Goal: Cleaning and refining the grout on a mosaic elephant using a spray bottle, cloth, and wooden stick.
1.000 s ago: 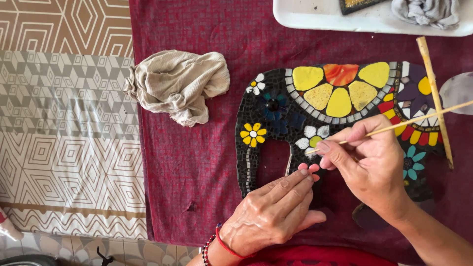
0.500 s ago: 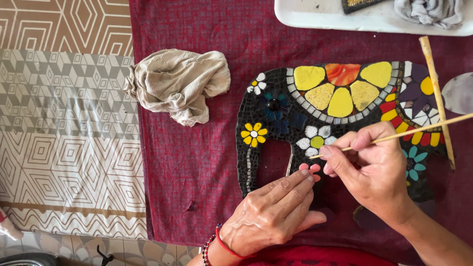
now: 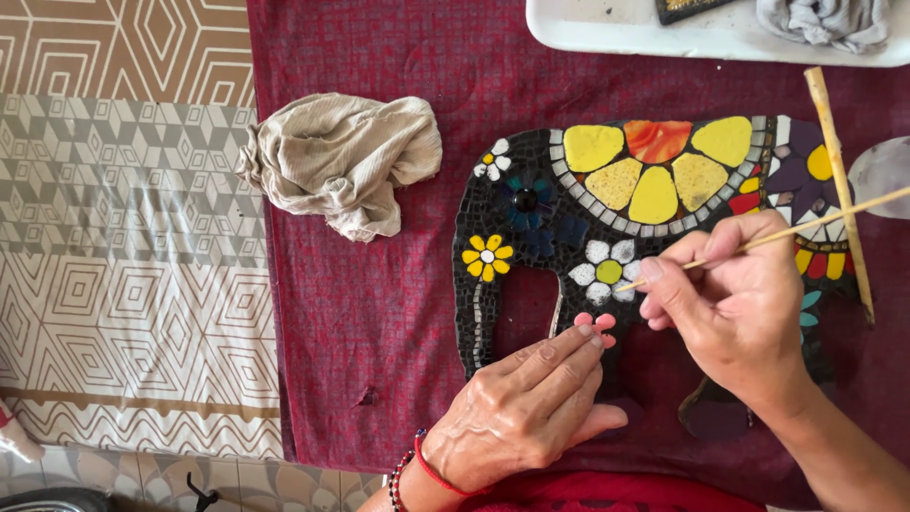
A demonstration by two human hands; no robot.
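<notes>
1. Maroon cloth (image 3: 379, 313) covers the work surface; patterned beige mat (image 3: 123, 284) lies to its left.
2. Elephant-shaped mosaic (image 3: 531, 237) lies flat on the cloth, centre-right: black tiles, yellow and orange petals on its back, small flowers on the body.
3. White tray (image 3: 626, 33) at far edge, grey rag (image 3: 825, 17) in it.
4. Crumpled beige rag (image 3: 341, 171) just left of the mosaic's head.
5. Right hand (image 3: 739, 313) fingers pinched on a thin wooden stick (image 3: 806, 226); tip meets the white flower (image 3: 607, 270).
6. Left hand (image 3: 521, 408) flat, fingers released, fingertips pressing the mosaic's near edge, holding nothing.
7. Second, thicker stick (image 3: 839, 190) lies across the mosaic's right end.
</notes>
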